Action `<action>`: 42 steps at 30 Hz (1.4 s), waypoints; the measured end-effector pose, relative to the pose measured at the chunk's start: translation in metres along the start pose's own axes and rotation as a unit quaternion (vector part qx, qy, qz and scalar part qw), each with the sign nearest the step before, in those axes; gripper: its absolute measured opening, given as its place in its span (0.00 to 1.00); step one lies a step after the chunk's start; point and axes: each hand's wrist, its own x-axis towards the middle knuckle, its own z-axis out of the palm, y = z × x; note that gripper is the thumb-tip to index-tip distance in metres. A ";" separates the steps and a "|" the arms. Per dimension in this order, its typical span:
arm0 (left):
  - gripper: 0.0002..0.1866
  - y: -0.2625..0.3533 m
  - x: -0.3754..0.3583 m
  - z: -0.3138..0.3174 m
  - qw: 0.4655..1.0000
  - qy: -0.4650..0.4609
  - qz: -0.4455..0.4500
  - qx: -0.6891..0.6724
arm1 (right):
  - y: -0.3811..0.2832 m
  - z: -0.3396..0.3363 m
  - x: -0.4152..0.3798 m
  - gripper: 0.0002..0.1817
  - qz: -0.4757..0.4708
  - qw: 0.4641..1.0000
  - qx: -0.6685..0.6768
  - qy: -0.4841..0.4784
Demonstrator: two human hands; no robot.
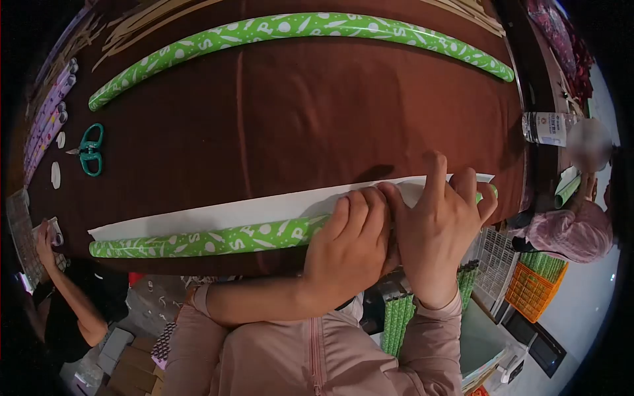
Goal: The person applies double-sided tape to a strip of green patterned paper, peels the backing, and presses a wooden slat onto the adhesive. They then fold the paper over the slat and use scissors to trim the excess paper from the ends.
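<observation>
Brown cloth (pixel 165 132) spreads across a worktable in a busy workroom, where a person in a pale pink jacket (pixel 271 356) bends both bare hands to a green patterned roll (pixel 218 243) lying along the near edge. A white flap (pixel 198 220) runs along the roll's far side, and the step in hand appears to be pressing or turning the wrapped paper near the roll's right-hand part. The next move, by that reading, calls for even pressure along the length and a flap kept straight and free of creases. The left hand (pixel 350 244) reaches in from the left, forearm nearly level across the body, palm down over the roll with fingers bent forward; whether it grips or merely presses cannot be told, since the hand hides the contact. The right hand (pixel 436 231) rises from a bent wrist beside it, its fingers spread wide and crooked, the index finger lifted clear and the thumb close to the left hand's fingers; its underside, hidden from view, perhaps bears on the roll. Beyond, a second green roll (pixel 284 26) arcs across the far side of the cloth, while teal-handled scissors (pixel 91 153) lie at left and a co-worker's forearm (pixel 72 297) shows at the table's left end.
</observation>
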 end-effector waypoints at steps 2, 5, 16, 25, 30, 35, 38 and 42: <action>0.30 0.001 0.002 0.003 1.000 0.001 0.000 0.010 | 0.002 0.002 0.000 0.29 -0.006 1.000 -0.002 0.015; 0.30 0.002 0.001 0.006 1.000 0.008 -0.014 -0.010 | 0.003 0.001 -0.001 0.29 -0.013 1.000 0.003 0.027; 0.26 -0.003 0.000 0.008 1.000 0.009 0.003 0.001 | 0.080 -0.021 -0.002 0.28 -0.033 0.989 0.143 -0.002; 0.30 -0.001 0.001 0.004 1.000 -0.027 -0.003 -0.010 | 0.117 0.009 -0.001 0.34 0.003 0.995 0.070 0.078; 0.27 -0.003 0.003 0.007 1.000 -0.002 0.011 0.014 | 0.112 0.016 -0.002 0.36 0.001 0.996 0.042 0.079; 0.27 -0.003 0.003 0.007 1.000 -0.008 0.010 0.008 | 0.108 0.021 -0.002 0.33 0.001 0.996 0.034 0.082; 0.28 -0.002 0.001 0.005 1.000 -0.025 0.005 -0.005 | 0.107 0.023 -0.002 0.33 0.004 0.996 0.024 0.081; 0.28 -0.003 0.000 0.004 0.999 -0.048 0.002 -0.019 | 0.104 0.021 0.000 0.32 0.007 0.996 0.035 0.077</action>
